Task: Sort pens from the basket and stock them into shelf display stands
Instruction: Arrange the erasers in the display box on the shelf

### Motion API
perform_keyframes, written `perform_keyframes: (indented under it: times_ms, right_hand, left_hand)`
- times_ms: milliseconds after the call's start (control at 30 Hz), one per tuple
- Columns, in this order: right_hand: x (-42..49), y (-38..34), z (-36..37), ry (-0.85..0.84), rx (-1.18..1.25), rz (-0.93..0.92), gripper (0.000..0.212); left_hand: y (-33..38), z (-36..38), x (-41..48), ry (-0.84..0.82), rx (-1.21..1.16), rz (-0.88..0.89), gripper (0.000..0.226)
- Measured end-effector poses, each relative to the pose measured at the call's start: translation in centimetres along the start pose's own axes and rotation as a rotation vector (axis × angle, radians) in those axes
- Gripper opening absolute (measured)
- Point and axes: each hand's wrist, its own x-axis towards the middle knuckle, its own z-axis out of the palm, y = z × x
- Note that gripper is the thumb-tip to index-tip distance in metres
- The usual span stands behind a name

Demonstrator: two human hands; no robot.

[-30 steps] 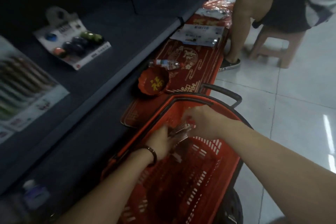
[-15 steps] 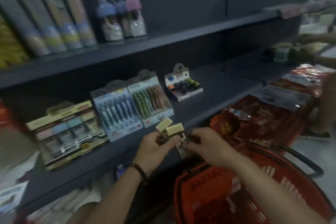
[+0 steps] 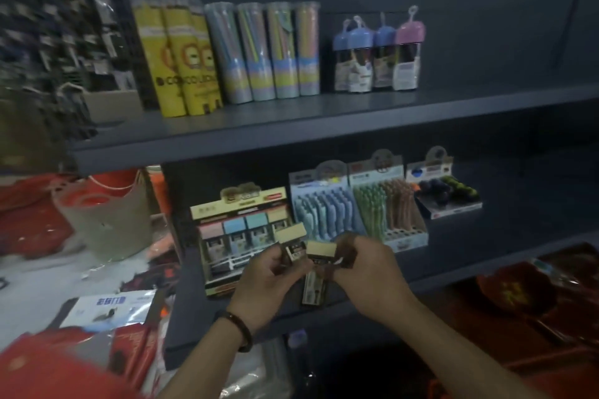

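— Both hands are up at the lower shelf (image 3: 437, 272) now? A second ago they were down in the basket.

— Yes. Left hand (image 3: 270, 278) has its fingers curled round one beige-capped pack (image 3: 291, 238), and my right hand (image 3: 366, 272) pinches a second pack (image 3: 319, 261); a longer clear pack hangs below, between the two hands. I can't tell from here whether they're pens or refills, the view is dim and soft.

— So what does that change?

— The picking is done for this handful, I'd say. They're out of the basket, which is no longer in view, and held right in front of the display stand (image 3: 241, 230) with the pastel-capped rows. The caps look like a match, so I judge that stand is where they belong. Next comes separating them and slotting each one.

— And around you?

— Dark blue shelving. Just beside that stand, to the right, are a blue pen stand (image 3: 321, 204) and a green and orange one (image 3: 385, 204). The upper shelf (image 3: 324, 120) carries yellow tubes (image 3: 176, 55) and pastel tubes (image 3: 262, 52). Left of the unit is a grey bucket (image 3: 107, 223), with red goods around it
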Motion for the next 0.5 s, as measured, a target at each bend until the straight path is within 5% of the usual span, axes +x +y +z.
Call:
perform_keyframes:
  times_ms: [133,300,367,500]
  right_hand:
    - [4.4,-1.4,3.2,-0.081,0.222,-0.119,0.041]
    - [9.8,-1.4,4.6,-0.108,0.215,-0.222,0.026]
    - [11.7,-1.2,5.3,-0.074,0.178,-0.208,0.032]
    - [14.6,-1.3,6.7,-0.029,-0.064,-0.183,0.023]
  left_hand:
    - [-2.3,-4.8,1.7,0.052,0.12,0.074,0.06]
    - [-5.3,-8.0,4.2,0.149,0.19,0.051,0.018]
    - [-6.2,-8.3,4.9,0.223,0.167,0.07,0.007]
    - [-7.3,-7.9,5.7,0.281,0.151,0.053,0.022]
